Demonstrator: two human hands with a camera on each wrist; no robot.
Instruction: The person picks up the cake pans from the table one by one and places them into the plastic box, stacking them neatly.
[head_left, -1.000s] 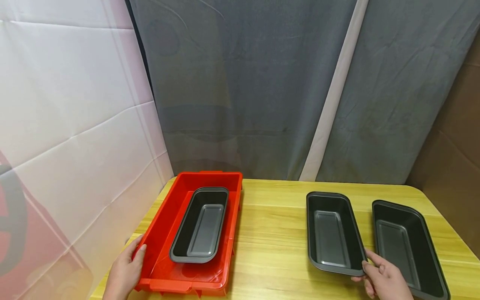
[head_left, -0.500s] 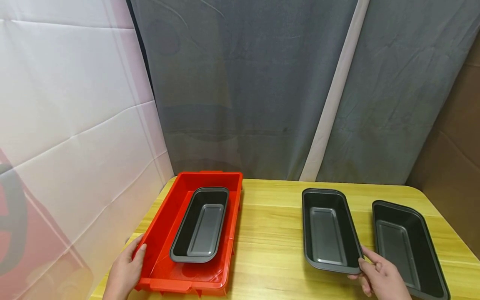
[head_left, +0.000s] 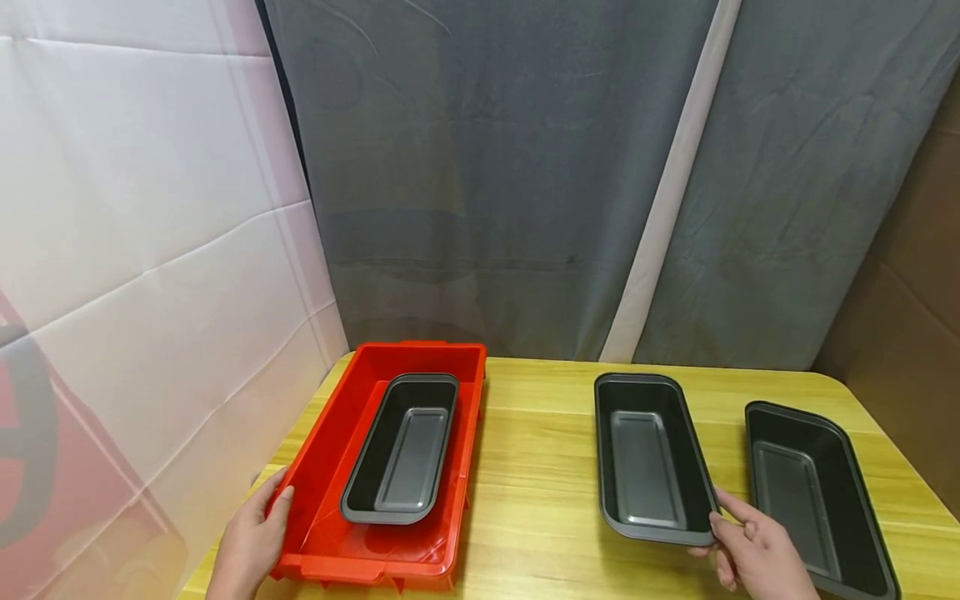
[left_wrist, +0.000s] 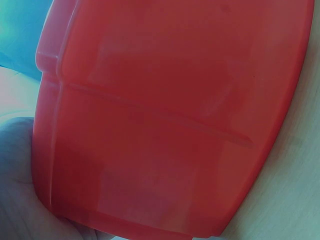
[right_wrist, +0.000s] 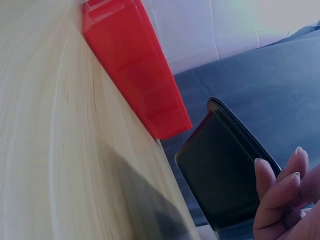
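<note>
In the head view, my left hand (head_left: 250, 542) grips the left side of a red plastic tray (head_left: 341, 570) near its front corner. The left wrist view shows part of that hand against the tray's wall (left_wrist: 150, 125). A dark grey loaf pan (head_left: 408, 450) sits inside the tray. My right hand (head_left: 757, 546) pinches the near right corner of a second loaf pan (head_left: 648, 467), thumb at the rim and fingers beneath. From the right wrist view, this held pan (right_wrist: 220, 170) is raised above the table, its shadow below. Both pans are seen without contents.
A third loaf pan (head_left: 817, 492) stands on the yellow wooden table (head_left: 540, 467) at the right, close to my right hand. Grey curtain (head_left: 510, 167) hangs behind the table. White printed fabric (head_left: 150, 208) borders the left side, and a brown panel (head_left: 907, 283) the right.
My right hand has carried the second loaf pan slowly leftward and slightly away from me. The left hand, the red tray and the other two pans stay where they were.
</note>
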